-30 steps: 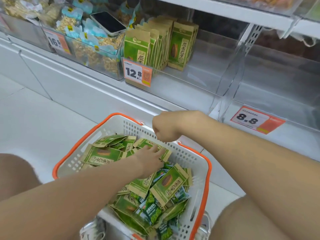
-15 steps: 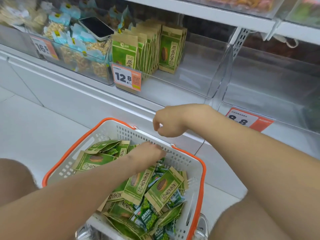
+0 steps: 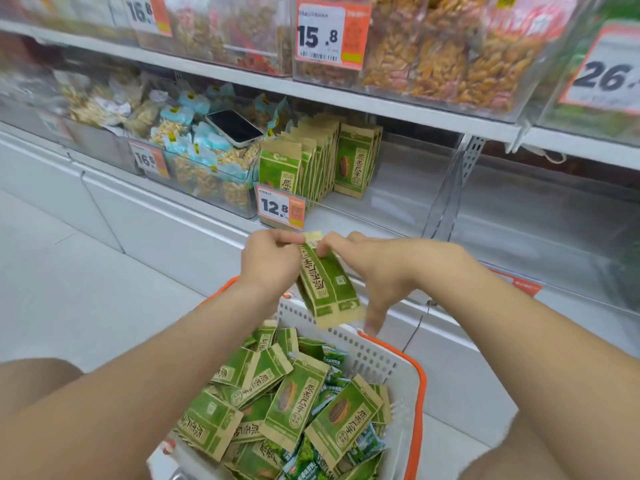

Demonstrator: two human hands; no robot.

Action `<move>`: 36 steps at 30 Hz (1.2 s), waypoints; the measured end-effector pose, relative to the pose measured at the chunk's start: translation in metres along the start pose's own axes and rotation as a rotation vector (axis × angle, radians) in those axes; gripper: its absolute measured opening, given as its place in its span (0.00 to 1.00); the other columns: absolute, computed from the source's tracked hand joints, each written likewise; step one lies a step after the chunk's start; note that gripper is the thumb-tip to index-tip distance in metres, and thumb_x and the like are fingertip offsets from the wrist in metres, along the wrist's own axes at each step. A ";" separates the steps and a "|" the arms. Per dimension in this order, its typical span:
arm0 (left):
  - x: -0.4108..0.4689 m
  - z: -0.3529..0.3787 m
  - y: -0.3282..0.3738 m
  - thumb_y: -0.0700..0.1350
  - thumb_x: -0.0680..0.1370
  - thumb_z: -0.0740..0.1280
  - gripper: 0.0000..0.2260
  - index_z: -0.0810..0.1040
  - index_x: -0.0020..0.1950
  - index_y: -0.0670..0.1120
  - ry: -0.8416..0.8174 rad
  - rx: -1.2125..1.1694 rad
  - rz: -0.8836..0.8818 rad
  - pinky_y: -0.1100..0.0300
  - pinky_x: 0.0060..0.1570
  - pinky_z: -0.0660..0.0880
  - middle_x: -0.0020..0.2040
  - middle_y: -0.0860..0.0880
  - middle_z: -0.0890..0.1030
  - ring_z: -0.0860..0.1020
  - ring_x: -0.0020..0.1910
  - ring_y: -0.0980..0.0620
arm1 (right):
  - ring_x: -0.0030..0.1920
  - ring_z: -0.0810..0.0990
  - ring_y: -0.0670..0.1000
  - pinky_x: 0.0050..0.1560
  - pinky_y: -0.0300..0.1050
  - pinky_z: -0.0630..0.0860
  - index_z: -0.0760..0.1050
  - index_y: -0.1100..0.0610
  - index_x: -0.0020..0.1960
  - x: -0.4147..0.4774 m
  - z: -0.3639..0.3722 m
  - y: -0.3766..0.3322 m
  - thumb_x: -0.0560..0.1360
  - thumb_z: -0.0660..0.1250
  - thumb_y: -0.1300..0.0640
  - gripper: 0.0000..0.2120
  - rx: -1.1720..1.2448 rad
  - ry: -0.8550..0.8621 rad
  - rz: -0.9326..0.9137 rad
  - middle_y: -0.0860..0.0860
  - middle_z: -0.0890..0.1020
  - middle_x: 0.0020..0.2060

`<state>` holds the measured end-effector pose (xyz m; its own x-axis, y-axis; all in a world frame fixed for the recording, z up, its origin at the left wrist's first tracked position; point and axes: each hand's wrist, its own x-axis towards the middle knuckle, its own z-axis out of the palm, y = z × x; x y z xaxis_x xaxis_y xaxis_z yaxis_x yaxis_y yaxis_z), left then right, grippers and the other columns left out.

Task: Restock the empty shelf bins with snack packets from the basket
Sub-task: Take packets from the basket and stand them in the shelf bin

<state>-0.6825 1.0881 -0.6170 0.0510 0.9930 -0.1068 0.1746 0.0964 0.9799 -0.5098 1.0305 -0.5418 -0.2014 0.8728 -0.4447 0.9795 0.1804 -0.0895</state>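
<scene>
Snack packets (image 3: pixel 327 282), a small green stack, hung at frame centre just above the far rim of the basket (image 3: pixel 420 393). My left hand (image 3: pixel 270 261) pinched the stack's top edge. My right hand (image 3: pixel 374 268) pinched the same edge from the opposite side, with its lower fingers extended behind the stack. Loose packets (image 3: pixel 294 400) filled the basket at lower centre. Above the hands, the shelf bin (image 3: pixel 398 188) behind the price tag (image 3: pixel 280 207) held upright packets at its left end. A phone (image 3: pixel 234 128) lay on bagged goods at upper left.
</scene>
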 end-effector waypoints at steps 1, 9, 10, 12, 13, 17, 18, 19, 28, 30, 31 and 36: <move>0.000 -0.006 0.010 0.33 0.79 0.65 0.09 0.84 0.49 0.43 0.005 -0.124 -0.089 0.46 0.41 0.86 0.45 0.39 0.86 0.86 0.41 0.41 | 0.59 0.75 0.52 0.61 0.54 0.75 0.54 0.38 0.73 -0.001 -0.001 -0.002 0.56 0.88 0.49 0.57 0.036 0.052 -0.064 0.46 0.69 0.62; 0.000 -0.032 0.048 0.46 0.82 0.64 0.10 0.83 0.55 0.43 -0.127 -0.020 -0.243 0.54 0.41 0.78 0.51 0.45 0.83 0.80 0.45 0.49 | 0.39 0.86 0.45 0.43 0.47 0.82 0.84 0.51 0.50 0.000 -0.024 -0.008 0.76 0.76 0.47 0.09 0.483 0.686 -0.203 0.45 0.87 0.39; -0.002 -0.031 0.053 0.49 0.82 0.63 0.11 0.84 0.52 0.46 -0.122 0.061 -0.145 0.55 0.42 0.75 0.50 0.48 0.84 0.80 0.46 0.49 | 0.36 0.86 0.47 0.36 0.48 0.82 0.82 0.54 0.51 0.000 -0.025 -0.007 0.75 0.78 0.49 0.11 0.607 0.696 -0.161 0.48 0.87 0.38; -0.008 -0.030 0.062 0.52 0.85 0.61 0.15 0.86 0.51 0.48 -0.168 0.028 0.068 0.58 0.43 0.77 0.47 0.53 0.86 0.83 0.47 0.54 | 0.33 0.87 0.52 0.28 0.49 0.80 0.77 0.57 0.53 0.001 -0.026 -0.006 0.74 0.79 0.51 0.16 0.797 0.702 -0.080 0.51 0.87 0.39; -0.010 -0.028 0.063 0.53 0.86 0.62 0.15 0.85 0.52 0.49 -0.213 -0.016 0.141 0.61 0.44 0.79 0.46 0.54 0.87 0.84 0.47 0.57 | 0.32 0.87 0.53 0.27 0.48 0.78 0.76 0.58 0.54 0.002 -0.026 -0.005 0.73 0.80 0.51 0.18 0.850 0.716 -0.055 0.52 0.88 0.39; -0.006 -0.020 0.059 0.45 0.83 0.70 0.08 0.82 0.61 0.47 -0.252 -0.249 0.125 0.59 0.43 0.82 0.50 0.49 0.88 0.86 0.48 0.54 | 0.30 0.81 0.49 0.28 0.40 0.73 0.75 0.58 0.59 0.010 -0.025 0.000 0.73 0.80 0.50 0.22 1.182 0.835 0.038 0.54 0.88 0.38; -0.003 -0.018 0.058 0.44 0.82 0.71 0.11 0.81 0.64 0.44 -0.264 -0.365 0.056 0.56 0.44 0.83 0.52 0.46 0.88 0.87 0.49 0.51 | 0.32 0.80 0.48 0.30 0.41 0.73 0.76 0.57 0.59 0.011 -0.026 0.001 0.74 0.79 0.48 0.21 1.245 0.842 0.061 0.54 0.88 0.39; -0.002 -0.017 0.059 0.43 0.82 0.71 0.13 0.81 0.65 0.42 -0.280 -0.462 0.001 0.53 0.46 0.84 0.55 0.44 0.87 0.87 0.50 0.48 | 0.34 0.81 0.48 0.33 0.42 0.74 0.77 0.56 0.59 0.013 -0.026 0.003 0.75 0.77 0.47 0.20 1.253 0.835 0.076 0.53 0.88 0.40; 0.022 -0.014 0.070 0.43 0.82 0.71 0.10 0.82 0.60 0.39 -0.279 -0.464 -0.033 0.50 0.46 0.86 0.53 0.39 0.87 0.88 0.48 0.43 | 0.46 0.88 0.56 0.43 0.53 0.85 0.83 0.60 0.59 0.033 -0.028 0.005 0.83 0.67 0.51 0.14 1.256 0.641 -0.037 0.57 0.88 0.47; 0.033 -0.014 0.073 0.50 0.85 0.66 0.15 0.82 0.58 0.38 -0.284 -0.197 0.070 0.45 0.49 0.85 0.50 0.38 0.87 0.87 0.48 0.44 | 0.46 0.86 0.58 0.49 0.58 0.84 0.84 0.63 0.57 0.048 -0.031 0.018 0.82 0.68 0.49 0.16 1.303 0.690 0.053 0.58 0.88 0.48; 0.038 -0.014 0.075 0.54 0.86 0.63 0.18 0.83 0.56 0.40 -0.245 0.001 0.171 0.42 0.51 0.84 0.48 0.40 0.87 0.86 0.47 0.44 | 0.45 0.85 0.58 0.52 0.59 0.83 0.83 0.66 0.55 0.056 -0.033 0.024 0.81 0.70 0.47 0.20 1.344 0.756 0.114 0.57 0.87 0.45; 0.053 -0.013 0.069 0.51 0.82 0.65 0.10 0.80 0.60 0.49 -0.059 0.916 0.714 0.48 0.57 0.74 0.58 0.48 0.79 0.76 0.57 0.44 | 0.50 0.85 0.57 0.54 0.56 0.82 0.81 0.61 0.53 0.091 -0.043 0.046 0.81 0.68 0.48 0.15 1.426 1.085 0.301 0.59 0.86 0.52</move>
<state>-0.6807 1.1479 -0.5526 0.4659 0.7945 0.3896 0.7322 -0.5933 0.3344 -0.4830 1.1380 -0.5487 0.6225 0.7792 0.0731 0.1123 0.0035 -0.9937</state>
